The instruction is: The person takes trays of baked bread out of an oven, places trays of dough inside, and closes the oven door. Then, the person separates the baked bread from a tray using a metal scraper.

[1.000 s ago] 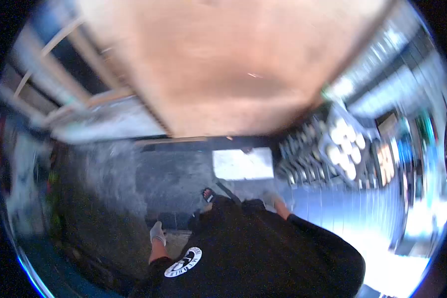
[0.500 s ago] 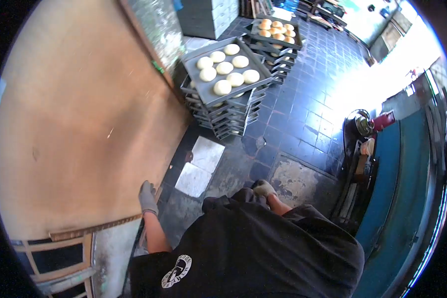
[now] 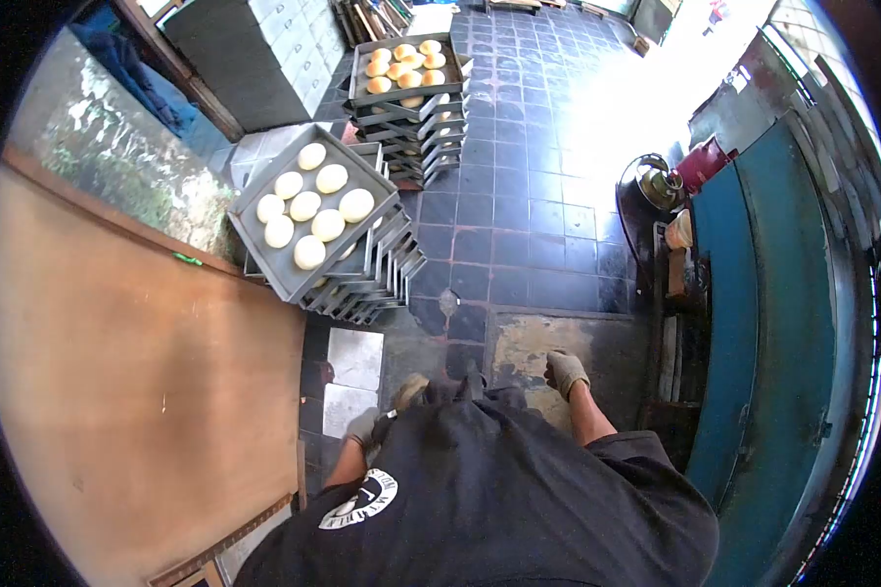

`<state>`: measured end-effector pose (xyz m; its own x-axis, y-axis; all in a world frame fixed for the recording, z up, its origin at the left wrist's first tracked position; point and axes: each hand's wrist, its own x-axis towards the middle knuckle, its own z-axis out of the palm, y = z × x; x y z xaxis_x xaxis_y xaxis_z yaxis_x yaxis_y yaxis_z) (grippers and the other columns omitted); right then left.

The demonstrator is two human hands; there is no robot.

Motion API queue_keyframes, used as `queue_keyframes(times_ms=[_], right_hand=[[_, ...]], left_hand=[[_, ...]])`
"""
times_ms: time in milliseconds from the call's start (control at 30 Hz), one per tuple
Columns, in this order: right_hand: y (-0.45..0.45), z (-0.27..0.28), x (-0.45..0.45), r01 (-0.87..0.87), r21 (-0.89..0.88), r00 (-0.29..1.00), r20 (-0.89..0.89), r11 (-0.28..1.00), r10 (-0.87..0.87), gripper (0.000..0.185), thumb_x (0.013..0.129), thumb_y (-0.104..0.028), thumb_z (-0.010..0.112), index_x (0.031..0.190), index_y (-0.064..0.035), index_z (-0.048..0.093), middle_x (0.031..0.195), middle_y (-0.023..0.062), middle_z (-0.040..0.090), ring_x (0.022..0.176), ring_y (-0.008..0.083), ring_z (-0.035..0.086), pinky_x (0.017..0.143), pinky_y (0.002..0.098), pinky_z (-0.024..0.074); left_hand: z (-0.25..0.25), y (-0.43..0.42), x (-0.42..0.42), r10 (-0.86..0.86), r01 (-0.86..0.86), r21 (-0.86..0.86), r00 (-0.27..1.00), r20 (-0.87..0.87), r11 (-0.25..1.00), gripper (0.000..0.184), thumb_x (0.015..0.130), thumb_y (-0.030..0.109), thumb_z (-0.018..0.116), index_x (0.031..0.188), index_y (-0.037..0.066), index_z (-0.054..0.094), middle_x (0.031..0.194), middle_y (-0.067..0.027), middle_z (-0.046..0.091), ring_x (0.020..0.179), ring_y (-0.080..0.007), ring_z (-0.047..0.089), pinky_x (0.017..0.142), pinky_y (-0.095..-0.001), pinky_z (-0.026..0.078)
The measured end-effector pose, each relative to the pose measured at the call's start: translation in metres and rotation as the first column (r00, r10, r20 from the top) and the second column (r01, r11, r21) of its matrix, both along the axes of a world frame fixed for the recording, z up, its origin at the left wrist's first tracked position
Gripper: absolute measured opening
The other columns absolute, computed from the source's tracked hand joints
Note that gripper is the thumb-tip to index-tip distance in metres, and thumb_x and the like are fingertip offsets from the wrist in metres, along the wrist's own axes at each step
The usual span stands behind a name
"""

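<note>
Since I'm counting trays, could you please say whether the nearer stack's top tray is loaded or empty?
Loaded: nine pale buns are spread across the top tray.

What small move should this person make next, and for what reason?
Perhaps one short step forward, toward the near stack: its top tray of pale buns lies ahead on the left, while the left hand and right hand hang low and seem to touch neither tray nor buns.

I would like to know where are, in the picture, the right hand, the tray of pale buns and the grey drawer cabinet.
Right hand [image 3: 566, 375]: head view, middle of the glove.
Tray of pale buns [image 3: 279, 264]: head view, bare metal near its edge.
Grey drawer cabinet [image 3: 233, 64]: head view, plain side.
</note>
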<state>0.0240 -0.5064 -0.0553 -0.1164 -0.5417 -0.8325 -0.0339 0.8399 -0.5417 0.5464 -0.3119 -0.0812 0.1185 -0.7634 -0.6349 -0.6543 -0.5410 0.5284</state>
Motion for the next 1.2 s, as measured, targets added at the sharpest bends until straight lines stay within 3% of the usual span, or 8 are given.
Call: queue_keyframes(times_ms=[233, 300, 433, 533, 733, 800, 1033, 1200], right_hand=[[-0.027, -0.065, -0.035, 0.078, 0.223, 0.996, -0.069, 0.972, -0.064, 0.022, 0.093, -0.028, 0.058, 0.084, -0.0091, 0.064, 0.067, 0.008, 0.056, 0.052, 0.0249, 0.056, 0.047, 0.0425, 0.0416], [-0.031, -0.074, -0.032, -0.37, 0.085, 0.899, -0.219, 0.925, 0.379, 0.024, 0.095, -0.031, 0.058, 0.096, -0.0091, 0.069, 0.078, 0.0111, 0.066, 0.066, 0.0278, 0.064, 0.058, 0.0435, 0.0483], [-0.065, -0.07, -0.022, -0.886, 0.137, 0.321, -0.51, 0.443, 0.798, 0.038, 0.099, -0.036, 0.055, 0.127, -0.0151, 0.07, 0.124, 0.0084, 0.074, 0.108, 0.0295, 0.072, 0.094, 0.0412, 0.0539], [-0.086, -0.19, -0.042, -0.817, -0.027, 0.521, -0.464, 0.576, 0.717, 0.044, 0.098, -0.035, 0.056, 0.134, -0.0121, 0.066, 0.13, 0.0088, 0.071, 0.109, 0.0312, 0.072, 0.094, 0.0419, 0.0538], [-0.318, -0.002, 0.022, 0.028, 0.07, 0.997, -0.074, 0.997, -0.023, 0.024, 0.092, -0.027, 0.06, 0.104, -0.0091, 0.069, 0.078, 0.0086, 0.065, 0.063, 0.0235, 0.062, 0.057, 0.039, 0.0489], [-0.378, 0.025, 0.037, 0.26, 0.022, 0.961, 0.088, 0.965, -0.261, 0.014, 0.094, -0.025, 0.058, 0.096, -0.0121, 0.063, 0.068, 0.0021, 0.05, 0.056, 0.0198, 0.052, 0.051, 0.038, 0.0432], [-0.56, -0.01, 0.021, -0.026, 0.092, 1.0, 0.012, 0.995, 0.025, 0.015, 0.092, -0.021, 0.06, 0.09, -0.008, 0.066, 0.067, 0.0043, 0.056, 0.054, 0.0203, 0.054, 0.052, 0.0359, 0.0448], [-0.703, -0.046, -0.009, -0.522, 0.259, 0.799, -0.184, 0.812, 0.572, 0.024, 0.09, -0.024, 0.057, 0.085, -0.0018, 0.067, 0.071, 0.0079, 0.062, 0.058, 0.0206, 0.058, 0.052, 0.0375, 0.0453]], left_hand=[[0.035, -0.18, -0.017, 0.525, -0.478, 0.252, 0.834, -0.17, 0.841, 0.049, 0.094, 0.042, 0.06, 0.117, 0.0, 0.07, 0.096, -0.0128, 0.068, 0.082, -0.0221, 0.063, 0.072, -0.0412, 0.051], [-0.002, -0.228, -0.017, 0.506, -0.461, 0.252, 0.848, -0.157, 0.851, 0.048, 0.097, 0.041, 0.054, 0.119, 0.002, 0.07, 0.102, -0.0176, 0.072, 0.089, -0.0289, 0.068, 0.079, -0.0443, 0.053], [-0.075, -0.333, -0.024, -0.145, 0.145, 0.048, 0.989, 0.002, 0.988, 0.054, 0.096, 0.047, 0.048, 0.122, 0.006, 0.069, 0.128, -0.0248, 0.067, 0.124, -0.0419, 0.062, 0.102, -0.0458, 0.048], [-0.075, -0.443, -0.032, -0.34, 0.352, 0.173, 0.936, -0.095, 0.92, 0.051, 0.096, 0.046, 0.049, 0.123, 0.009, 0.07, 0.132, -0.0221, 0.066, 0.123, -0.0397, 0.062, 0.101, -0.0455, 0.049], [0.048, -0.58, -0.06, -0.731, 0.722, -0.229, 0.68, 0.057, 0.653, 0.034, 0.099, 0.031, 0.049, 0.109, 0.005, 0.07, 0.122, -0.0203, 0.069, 0.106, -0.0416, 0.067, 0.092, -0.0469, 0.052], [0.056, -0.615, -0.067, -0.347, 0.32, -0.151, 0.912, -0.218, 0.935, 0.033, 0.1, 0.029, 0.048, 0.111, 0.006, 0.069, 0.122, -0.0192, 0.069, 0.104, -0.0338, 0.068, 0.092, -0.046, 0.052], [-0.019, -0.708, -0.058, 0.664, -0.472, 0.473, 0.604, -0.441, 0.744, 0.034, 0.096, 0.041, 0.057, 0.095, 0.01, 0.069, 0.094, -0.0012, 0.073, 0.081, -0.0241, 0.07, 0.064, -0.0372, 0.048], [0.003, -0.767, -0.061, -0.065, 0.055, 0.122, 0.995, 0.078, 0.991, 0.046, 0.088, 0.039, 0.058, 0.109, 0.001, 0.074, 0.106, -0.0143, 0.075, 0.099, -0.029, 0.069, 0.087, -0.0412, 0.051]])
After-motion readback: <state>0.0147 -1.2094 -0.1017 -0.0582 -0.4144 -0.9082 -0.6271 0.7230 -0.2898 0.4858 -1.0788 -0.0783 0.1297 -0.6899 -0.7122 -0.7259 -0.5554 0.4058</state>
